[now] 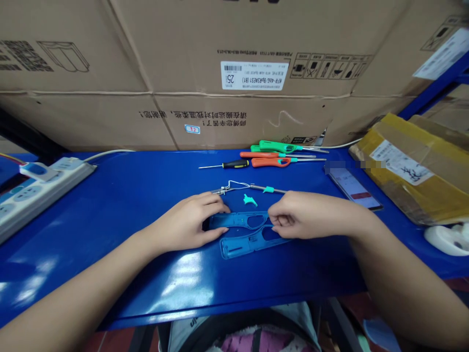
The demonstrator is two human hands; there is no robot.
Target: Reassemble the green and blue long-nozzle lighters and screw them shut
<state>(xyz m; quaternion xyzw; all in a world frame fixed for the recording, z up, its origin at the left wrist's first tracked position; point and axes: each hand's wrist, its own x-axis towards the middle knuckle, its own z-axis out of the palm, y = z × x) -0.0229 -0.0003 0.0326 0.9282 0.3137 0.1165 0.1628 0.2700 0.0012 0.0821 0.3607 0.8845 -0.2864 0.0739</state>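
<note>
Gripping blue shell halves [242, 230], screwdriver [229, 165], lighters [278, 154], phone [353, 188] beyond

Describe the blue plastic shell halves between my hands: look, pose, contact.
The blue shell halves look like moulded plastic: two long flat pieces lying side by side on the blue table, each with an oval finger opening. The left hand holds their left ends; the right hand pinches the far half near its opening.
</note>
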